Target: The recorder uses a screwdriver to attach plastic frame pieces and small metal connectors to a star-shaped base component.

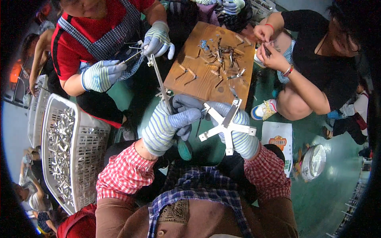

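- The left hand [158,129], in a striped knit glove, is curled closed around a long silver bar [158,75]; the thumb lies across it and hides the lower stretch.
- A dark green rounded piece [184,149] shows below that hand, in line with the bar; any join is covered by the fingers.
- The right hand [245,144] is behind a white five-armed metal bracket [226,129], which hides much of the palm, so I cannot tell how the fingers close.
- A dark strip [231,113] overlaps the bracket's upper arm; thin dark pieces between the hands are hard to make out.
- Past the hands, a wooden tabletop [188,89] carries a jumble of small metal parts [226,57], too tangled to separate.
- Opposite on the left, a co-worker's gloved hands [103,75] work near the bar's far end; on the right, another's bare hands [274,57] cover most of a small piece.
- At left, a white plastic basket [93,146] is heaped with metal brackets [61,154].
- A printed white sheet [286,152] lies on the green floor [341,150], partly behind the right sleeve [268,174].
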`<state>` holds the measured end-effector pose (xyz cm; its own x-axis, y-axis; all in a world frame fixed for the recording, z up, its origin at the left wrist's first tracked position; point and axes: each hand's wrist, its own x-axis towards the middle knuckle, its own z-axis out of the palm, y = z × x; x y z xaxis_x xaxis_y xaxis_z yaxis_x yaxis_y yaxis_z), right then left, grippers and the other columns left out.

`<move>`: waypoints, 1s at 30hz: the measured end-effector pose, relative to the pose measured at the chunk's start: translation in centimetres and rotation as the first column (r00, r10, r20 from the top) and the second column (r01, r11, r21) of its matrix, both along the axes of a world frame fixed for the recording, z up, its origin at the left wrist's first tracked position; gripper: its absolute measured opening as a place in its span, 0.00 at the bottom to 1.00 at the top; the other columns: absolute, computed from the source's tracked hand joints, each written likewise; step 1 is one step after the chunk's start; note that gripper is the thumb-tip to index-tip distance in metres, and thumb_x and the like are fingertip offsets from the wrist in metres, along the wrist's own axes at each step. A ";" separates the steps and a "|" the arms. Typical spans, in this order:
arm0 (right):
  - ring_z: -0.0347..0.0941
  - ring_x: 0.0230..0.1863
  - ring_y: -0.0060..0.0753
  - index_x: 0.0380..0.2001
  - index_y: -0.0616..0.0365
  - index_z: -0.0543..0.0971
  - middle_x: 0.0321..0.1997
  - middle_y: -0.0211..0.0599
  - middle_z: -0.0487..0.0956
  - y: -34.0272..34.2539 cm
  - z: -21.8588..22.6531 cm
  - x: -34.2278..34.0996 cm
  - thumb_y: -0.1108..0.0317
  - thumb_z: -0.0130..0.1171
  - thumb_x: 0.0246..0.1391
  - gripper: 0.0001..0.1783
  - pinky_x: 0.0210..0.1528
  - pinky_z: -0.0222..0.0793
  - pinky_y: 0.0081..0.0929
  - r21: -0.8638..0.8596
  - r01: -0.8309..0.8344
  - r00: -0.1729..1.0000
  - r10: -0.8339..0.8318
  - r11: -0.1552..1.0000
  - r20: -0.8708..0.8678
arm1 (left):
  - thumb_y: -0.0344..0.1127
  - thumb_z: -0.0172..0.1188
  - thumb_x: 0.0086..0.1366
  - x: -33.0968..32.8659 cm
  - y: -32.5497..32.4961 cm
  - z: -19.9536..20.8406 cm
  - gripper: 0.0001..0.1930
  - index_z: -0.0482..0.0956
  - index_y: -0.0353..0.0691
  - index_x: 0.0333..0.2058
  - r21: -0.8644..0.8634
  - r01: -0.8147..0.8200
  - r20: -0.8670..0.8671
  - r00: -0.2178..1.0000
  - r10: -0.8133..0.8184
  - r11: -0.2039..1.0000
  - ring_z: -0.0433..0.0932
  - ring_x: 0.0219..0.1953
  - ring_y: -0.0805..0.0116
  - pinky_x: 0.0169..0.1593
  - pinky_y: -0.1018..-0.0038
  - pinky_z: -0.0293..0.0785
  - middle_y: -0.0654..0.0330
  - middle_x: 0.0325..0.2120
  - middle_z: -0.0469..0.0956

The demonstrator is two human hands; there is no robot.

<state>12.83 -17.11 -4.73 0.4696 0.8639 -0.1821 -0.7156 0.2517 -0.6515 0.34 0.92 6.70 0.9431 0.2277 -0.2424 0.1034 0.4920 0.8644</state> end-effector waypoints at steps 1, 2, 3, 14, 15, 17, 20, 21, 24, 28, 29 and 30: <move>0.74 0.29 0.30 0.55 0.60 0.70 0.36 0.35 0.77 0.7 2.7 -0.8 0.60 0.53 0.56 0.25 0.32 0.73 0.25 -0.073 0.140 0.791 -0.067 0.987 0.608 | 0.31 0.63 0.59 0.0 0.1 -0.3 0.08 0.77 0.34 0.36 -0.001 -0.002 0.005 1.000 0.002 1.000 0.64 0.12 0.81 0.18 0.84 0.61 0.66 0.17 0.72; 0.75 0.27 0.37 0.53 0.50 0.75 0.31 0.32 0.78 1.1 4.3 -1.1 0.57 0.57 0.53 0.24 0.31 0.72 0.34 -0.042 0.293 0.249 -0.034 0.955 0.968 | 0.31 0.63 0.59 0.0 0.2 -0.5 0.08 0.77 0.34 0.36 -0.003 -0.003 0.002 1.000 0.003 1.000 0.64 0.12 0.81 0.18 0.84 0.61 0.66 0.17 0.72; 0.75 0.27 0.37 0.53 0.50 0.75 0.31 0.32 0.78 0.9 4.4 -1.0 0.57 0.57 0.53 0.24 0.31 0.72 0.34 -0.044 0.292 0.252 -0.032 0.955 0.967 | 0.31 0.63 0.59 0.1 0.3 -0.7 0.08 0.77 0.34 0.36 0.013 0.004 -0.012 1.000 -0.003 1.000 0.64 0.12 0.81 0.18 0.84 0.62 0.66 0.17 0.72; 0.74 0.26 0.34 0.49 0.45 0.78 0.34 0.28 0.79 -0.2 8.5 -0.7 0.54 0.64 0.40 0.28 0.28 0.70 0.32 -0.061 0.461 -0.462 0.298 0.885 0.835 | 0.31 0.63 0.59 -0.5 -0.4 -1.5 0.09 0.76 0.35 0.37 -0.045 0.042 -0.051 0.998 -0.044 0.998 0.64 0.13 0.81 0.19 0.84 0.61 0.66 0.18 0.72; 0.74 0.27 0.34 0.49 0.44 0.78 0.34 0.27 0.79 -0.3 8.3 -0.8 0.54 0.64 0.41 0.28 0.28 0.70 0.33 -0.037 0.484 -0.514 0.319 0.874 0.796 | 0.31 0.62 0.59 -0.5 -0.5 -1.3 0.09 0.76 0.35 0.37 -0.043 0.047 -0.083 0.995 -0.050 0.998 0.64 0.13 0.81 0.19 0.84 0.60 0.66 0.18 0.72; 0.74 0.27 0.33 0.49 0.44 0.78 0.33 0.26 0.79 -0.7 7.5 -0.9 0.55 0.64 0.41 0.27 0.28 0.70 0.33 -0.017 0.505 -0.562 0.344 0.863 0.752 | 0.31 0.62 0.60 -0.5 -0.5 -1.4 0.09 0.76 0.35 0.37 -0.047 0.051 -0.117 0.992 -0.057 0.998 0.64 0.13 0.81 0.19 0.83 0.60 0.66 0.18 0.72; 0.71 0.26 0.34 0.48 0.43 0.78 0.29 0.25 0.75 -1.5 6.3 -0.9 0.55 0.63 0.43 0.25 0.28 0.68 0.34 -0.139 0.571 -0.500 0.477 0.809 0.723 | 0.32 0.61 0.60 -0.6 -0.3 -2.0 0.08 0.75 0.35 0.37 -0.151 0.131 -0.065 0.988 -0.142 0.980 0.64 0.13 0.80 0.19 0.83 0.59 0.66 0.18 0.72; 0.70 0.27 0.34 0.46 0.43 0.79 0.28 0.26 0.73 -1.3 7.0 -1.2 0.56 0.63 0.43 0.23 0.28 0.67 0.35 -0.099 0.554 -0.555 0.456 0.826 0.695 | 0.32 0.61 0.61 -0.7 -0.3 -2.2 0.08 0.75 0.35 0.37 -0.137 0.139 -0.070 0.986 -0.150 0.981 0.64 0.13 0.80 0.19 0.83 0.59 0.66 0.18 0.72; 0.68 0.27 0.35 0.42 0.45 0.79 0.26 0.27 0.70 -1.5 6.3 -1.4 0.57 0.63 0.44 0.19 0.28 0.65 0.36 -0.002 0.519 -0.587 0.359 0.855 0.726 | 0.33 0.60 0.61 -1.0 -0.2 -2.2 0.08 0.75 0.36 0.37 -0.141 0.159 -0.079 0.982 -0.171 0.977 0.64 0.13 0.80 0.19 0.82 0.59 0.66 0.17 0.72; 0.68 0.27 0.36 0.38 0.47 0.79 0.26 0.27 0.70 -2.8 3.0 -1.5 0.56 0.64 0.44 0.16 0.28 0.64 0.37 0.009 0.514 -0.503 0.293 0.858 0.813 | 0.33 0.61 0.61 -1.1 0.9 -2.7 0.08 0.76 0.36 0.36 -0.119 0.265 -0.025 0.963 -0.269 0.957 0.66 0.14 0.80 0.20 0.82 0.61 0.65 0.18 0.73; 0.68 0.27 0.36 0.38 0.47 0.79 0.26 0.27 0.70 -3.3 1.6 -1.5 0.56 0.64 0.44 0.16 0.28 0.64 0.37 0.005 0.515 -0.503 0.297 0.857 0.811 | 0.33 0.61 0.61 -1.0 1.1 -2.8 0.08 0.76 0.36 0.36 -0.123 0.265 -0.023 0.963 -0.270 0.956 0.66 0.14 0.80 0.20 0.82 0.61 0.65 0.18 0.73; 0.68 0.27 0.37 0.38 0.48 0.78 0.26 0.29 0.70 -3.7 0.0 -1.7 0.57 0.63 0.45 0.16 0.28 0.64 0.36 -0.115 0.546 -0.367 0.360 0.830 0.858 | 0.33 0.62 0.61 -0.9 1.3 -2.8 0.08 0.76 0.36 0.36 -0.042 0.287 -0.034 0.957 -0.288 0.957 0.66 0.15 0.80 0.20 0.82 0.61 0.65 0.18 0.74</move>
<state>11.18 -20.77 -4.68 0.4360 0.8086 0.3950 0.8909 -0.3259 -0.3163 -0.57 2.22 3.94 0.9569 -0.0612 -0.2838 0.2787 0.4673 0.8390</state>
